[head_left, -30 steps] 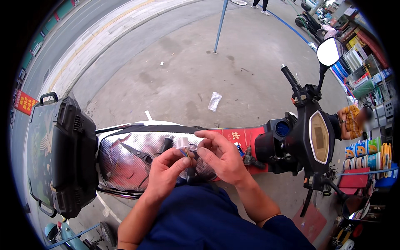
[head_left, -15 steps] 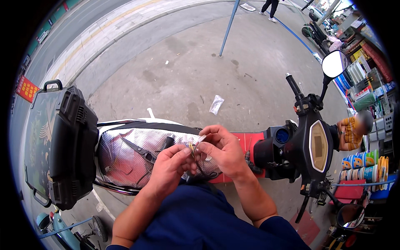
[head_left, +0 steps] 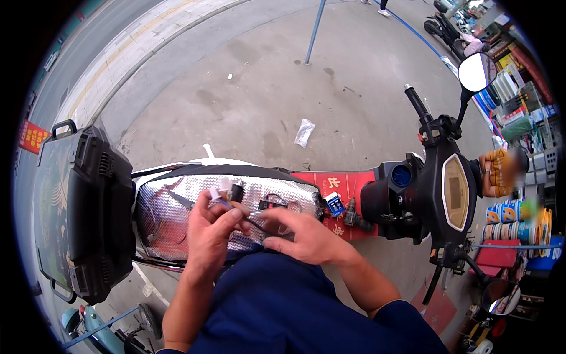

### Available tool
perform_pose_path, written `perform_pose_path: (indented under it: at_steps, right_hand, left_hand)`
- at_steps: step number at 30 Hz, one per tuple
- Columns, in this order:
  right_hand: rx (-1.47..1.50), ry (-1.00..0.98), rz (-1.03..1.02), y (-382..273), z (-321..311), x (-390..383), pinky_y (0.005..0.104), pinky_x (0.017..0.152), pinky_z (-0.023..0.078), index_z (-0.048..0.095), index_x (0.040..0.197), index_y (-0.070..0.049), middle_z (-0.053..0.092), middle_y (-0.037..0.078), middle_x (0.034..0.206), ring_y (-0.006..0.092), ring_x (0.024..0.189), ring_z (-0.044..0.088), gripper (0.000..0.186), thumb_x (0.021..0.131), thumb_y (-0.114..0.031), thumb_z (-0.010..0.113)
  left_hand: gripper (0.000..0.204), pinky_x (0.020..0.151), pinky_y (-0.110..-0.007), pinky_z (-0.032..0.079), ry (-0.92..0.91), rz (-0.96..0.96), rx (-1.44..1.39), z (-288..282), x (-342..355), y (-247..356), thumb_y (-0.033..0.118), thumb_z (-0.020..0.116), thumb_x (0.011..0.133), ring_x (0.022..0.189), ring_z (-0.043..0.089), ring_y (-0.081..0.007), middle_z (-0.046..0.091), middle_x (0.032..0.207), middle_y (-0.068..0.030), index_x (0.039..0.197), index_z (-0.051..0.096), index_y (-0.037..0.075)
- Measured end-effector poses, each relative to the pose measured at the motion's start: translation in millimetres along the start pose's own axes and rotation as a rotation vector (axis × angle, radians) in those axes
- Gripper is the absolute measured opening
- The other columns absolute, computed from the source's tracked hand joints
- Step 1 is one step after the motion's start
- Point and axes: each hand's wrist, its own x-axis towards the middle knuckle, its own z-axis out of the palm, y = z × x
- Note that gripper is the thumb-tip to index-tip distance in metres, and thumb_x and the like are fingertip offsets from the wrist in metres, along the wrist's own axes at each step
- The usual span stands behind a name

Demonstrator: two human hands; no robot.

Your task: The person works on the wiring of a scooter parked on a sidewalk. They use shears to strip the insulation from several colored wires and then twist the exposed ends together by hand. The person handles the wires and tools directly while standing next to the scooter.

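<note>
The left hand (head_left: 209,230) is keeping a narrow grip, its thumb and fingers pinching thin wires (head_left: 226,204) just below a white connector (head_left: 224,185). The connector is poking up beyond the fingertips, above the silver, quilted seat cover (head_left: 300,193) of a scooter. It is showing as two small, pale, blocky parts side by side, with a blue strand among the wires; finer detail is blurring out. A black cable (head_left: 257,226) is slanting from the left hand toward the right hand (head_left: 306,236), whose blurred grip is standing fairly wide; whether it is touching the cable, I cannot tell. A small blue-and-white box (head_left: 334,204) is lying on the red footboard mat (head_left: 356,182).
</note>
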Motion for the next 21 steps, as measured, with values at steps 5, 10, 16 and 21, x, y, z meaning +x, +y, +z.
perform_pose_path:
  at_steps: [5,10,16,21]
  right_hand:
    - [-0.090,-0.016,-0.154,17.8,30.6,-13.4,0.0402,0.076,0.048,0.064,0.104,-0.003,0.064,0.014,0.088,0.0328,0.086,0.062,0.018,0.091,-0.015,0.062]
    - [-0.140,0.128,-0.267,17.5,19.0,11.2,0.0390,0.070,0.045,0.065,0.098,-0.005,0.058,0.011,0.079,0.0297,0.077,0.057,0.012,0.088,-0.010,0.063]
    - [-0.493,0.562,-0.498,-11.3,41.2,38.1,0.0372,0.071,0.047,0.063,0.096,-0.001,0.057,0.011,0.085,0.0283,0.076,0.056,0.020,0.077,0.003,0.068]
    - [-0.382,0.114,-0.437,15.0,87.7,35.6,0.0387,0.069,0.051,0.061,0.098,0.000,0.060,0.015,0.090,0.0325,0.082,0.060,0.022,0.077,0.002,0.065]
  left_hand:
    - [0.056,0.083,-0.035,0.052,0.146,0.259,0.966,-23.4,-24.9,0.0,0.003,0.069,0.082,0.091,0.065,-0.0281,0.065,0.106,-0.0177,0.130,0.041,0.001]
    - [0.016,0.085,-0.038,0.050,-0.222,0.069,1.061,-33.4,-46.5,12.5,0.008,0.061,0.090,0.090,0.066,-0.0277,0.067,0.096,-0.0138,0.103,0.065,0.000]
    - [0.022,0.067,-0.030,0.051,-0.026,-0.212,0.126,-67.2,-47.1,0.2,0.014,0.049,0.100,0.067,0.063,-0.0198,0.062,0.071,-0.0088,0.099,0.061,-0.004]
    - [0.025,0.071,-0.032,0.050,0.111,-0.106,-0.186,-83.1,-40.2,10.6,0.015,0.045,0.101,0.070,0.061,-0.0220,0.060,0.069,-0.0105,0.104,0.059,-0.005]
